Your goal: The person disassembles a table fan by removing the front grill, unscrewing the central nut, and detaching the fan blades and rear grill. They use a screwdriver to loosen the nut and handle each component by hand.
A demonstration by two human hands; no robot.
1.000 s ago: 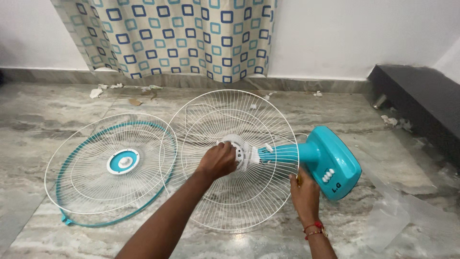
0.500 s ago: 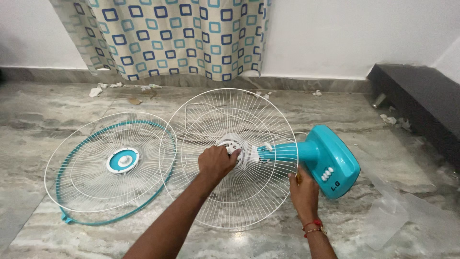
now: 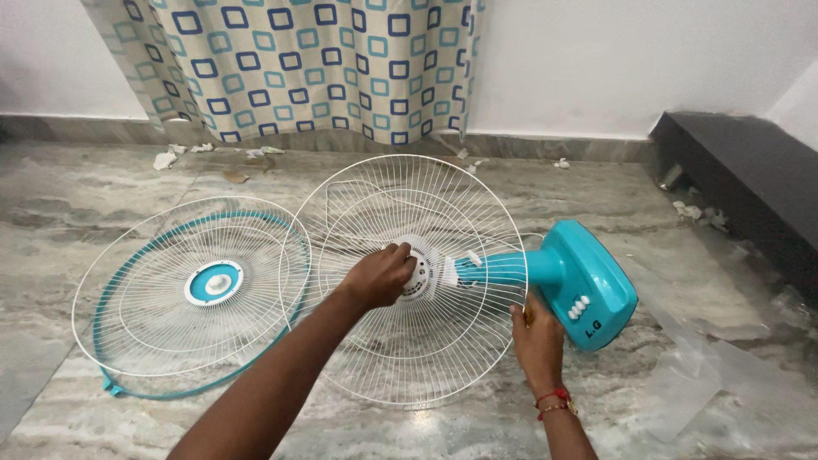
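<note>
Frame centre: left hand point(image 3: 379, 274) inside the white rear fan guard point(image 3: 375, 358), fingers curled tight around the white round hub nut point(image 3: 419, 277) at the guard's middle. The guard stands tilted on edge on the marble floor point(image 3: 68, 221), mounted on the teal fan body point(image 3: 579, 285), which lies on its side at centre right with its white buttons facing the camera. Right hand point(image 3: 537, 336), red thread at the wrist, is at the guard's lower right rim beside the teal neck point(image 3: 503, 268), fingers closed there; cannot tell if it clamps the wire or the neck. Front guard with teal rim point(image 3: 192, 294) lies flat at left, its edge overlapping the rear guard. Clear plastic bag point(image 3: 690, 383) lower right. Patterned curtain point(image 3: 307, 60) top centre, paper scraps point(image 3: 166, 158) below it.
</note>
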